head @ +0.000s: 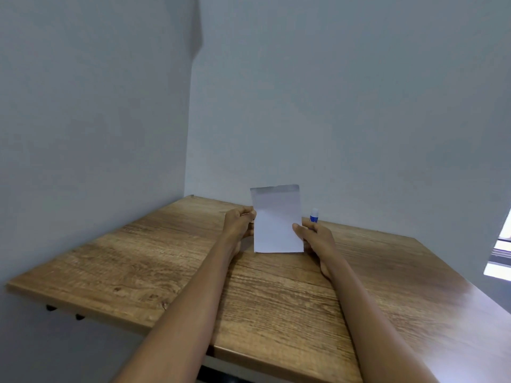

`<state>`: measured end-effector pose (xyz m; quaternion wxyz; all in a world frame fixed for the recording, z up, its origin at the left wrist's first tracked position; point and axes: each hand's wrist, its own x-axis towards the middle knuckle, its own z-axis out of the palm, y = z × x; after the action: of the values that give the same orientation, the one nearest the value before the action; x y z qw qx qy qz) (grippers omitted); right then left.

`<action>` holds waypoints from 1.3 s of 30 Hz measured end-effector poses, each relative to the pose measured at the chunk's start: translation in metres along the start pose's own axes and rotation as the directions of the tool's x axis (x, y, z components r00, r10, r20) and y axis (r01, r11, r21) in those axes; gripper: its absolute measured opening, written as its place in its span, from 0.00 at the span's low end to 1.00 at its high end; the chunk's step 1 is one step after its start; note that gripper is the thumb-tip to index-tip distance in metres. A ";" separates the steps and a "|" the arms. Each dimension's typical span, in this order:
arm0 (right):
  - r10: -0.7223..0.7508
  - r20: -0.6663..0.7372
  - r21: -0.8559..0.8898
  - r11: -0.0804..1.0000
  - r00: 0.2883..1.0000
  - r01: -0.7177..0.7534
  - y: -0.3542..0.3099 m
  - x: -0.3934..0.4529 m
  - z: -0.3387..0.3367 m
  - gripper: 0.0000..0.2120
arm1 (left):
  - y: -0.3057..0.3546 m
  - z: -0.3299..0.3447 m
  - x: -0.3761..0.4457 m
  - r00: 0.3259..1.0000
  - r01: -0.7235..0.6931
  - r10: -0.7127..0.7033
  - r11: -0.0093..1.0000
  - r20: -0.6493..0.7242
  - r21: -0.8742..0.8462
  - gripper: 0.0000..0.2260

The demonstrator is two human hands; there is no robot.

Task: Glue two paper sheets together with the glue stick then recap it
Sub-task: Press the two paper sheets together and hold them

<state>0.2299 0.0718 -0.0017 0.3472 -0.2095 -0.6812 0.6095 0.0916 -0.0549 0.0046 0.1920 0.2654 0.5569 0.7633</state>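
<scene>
White paper sheets (276, 219) stand upright on their lower edge on the wooden table (154, 261), held between both hands. A second sheet's top edge shows just behind the front one. My left hand (239, 221) pinches the left edge. My right hand (313, 236) grips the right edge with the thumb on the front face. A glue stick (314, 215) with a blue label and white cap stands upright on the table just behind my right hand, its lower part hidden by my fingers.
The table sits in a corner, with grey walls close behind and to the left. Its left edge and front edge are open drops. A bright window frame (502, 252) shows at the far right.
</scene>
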 end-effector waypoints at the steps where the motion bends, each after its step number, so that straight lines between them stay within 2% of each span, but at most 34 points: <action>1: 0.005 -0.004 0.003 1.000 1.000 -0.005 0.000 0.000 -0.001 0.07 | 0.000 0.000 0.001 1.000 0.000 0.000 1.000 -0.012 -0.002 0.09; 4: 0.018 -0.042 -0.028 0.999 0.999 -0.019 0.003 0.001 -0.003 0.10 | 0.000 0.000 0.002 0.999 0.000 -0.001 1.000 -0.039 -0.030 0.09; 7: 0.005 -0.120 0.008 1.000 0.993 -0.004 0.003 0.004 -0.005 0.11 | 0.001 0.001 0.001 0.999 0.036 -0.036 0.998 0.009 -0.044 0.07; 12: -0.037 -0.234 0.055 0.997 0.971 0.051 0.003 0.007 -0.007 0.09 | -0.003 0.002 -0.004 0.978 0.052 -0.095 0.973 0.185 0.223 0.10; 14: -0.052 -0.273 0.045 0.997 0.961 0.067 0.002 0.009 -0.007 0.11 | -0.004 0.003 -0.004 0.968 0.043 -0.104 0.965 0.227 0.260 0.11; 19: -0.078 -0.333 0.035 0.995 0.940 0.094 0.003 0.013 -0.006 0.09 | -0.002 0.004 -0.005 0.972 -0.006 -0.063 0.956 0.227 0.292 0.02; 21: -0.077 -0.313 0.054 0.994 0.947 0.098 0.002 0.013 -0.005 0.08 | -0.001 0.004 -0.004 0.986 -0.039 -0.006 0.964 0.169 0.263 0.02; 24: -0.040 -0.150 0.101 0.993 0.988 0.056 0.000 0.008 0.001 0.09 | 0.000 0.003 -0.002 0.996 -0.065 0.055 0.984 0.067 0.165 0.02; 27: 0.012 0.055 0.009 1.000 0.998 -0.012 0.003 0.002 0.017 0.15 | -0.001 0.003 0.000 0.996 -0.076 0.071 0.992 0.059 0.097 0.02; 29: 0.023 0.124 -0.031 0.999 0.992 -0.019 0.003 -0.002 0.031 0.15 | -0.002 0.005 0.000 0.995 -0.082 0.075 0.992 0.070 0.096 0.02; 31: 0.001 0.131 0.031 1.000 0.991 -0.005 0.003 -0.004 0.041 0.13 | -0.003 0.008 0.001 0.992 -0.098 0.087 0.987 0.091 0.127 0.03; 34: -0.036 0.035 0.132 0.991 0.999 0.031 0.002 -0.004 0.038 0.11 | -0.004 0.012 0.000 0.987 -0.102 0.081 0.984 0.141 0.144 0.02; 36: -0.006 -0.027 0.174 0.985 1.000 0.011 0.001 -0.002 0.029 0.09 | -0.004 0.014 -0.001 0.987 -0.091 0.070 0.986 0.145 0.141 0.02; 39: 0.035 -0.031 0.213 0.977 0.999 -0.027 0.000 0.000 0.020 0.09 | -0.003 0.014 -0.002 0.989 -0.090 0.074 0.988 0.127 0.124 0.01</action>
<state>0.2154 0.0580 -0.0021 0.3699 -0.1924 -0.6027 0.6804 0.1019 -0.0446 0.0049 0.1764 0.3460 0.5809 0.7153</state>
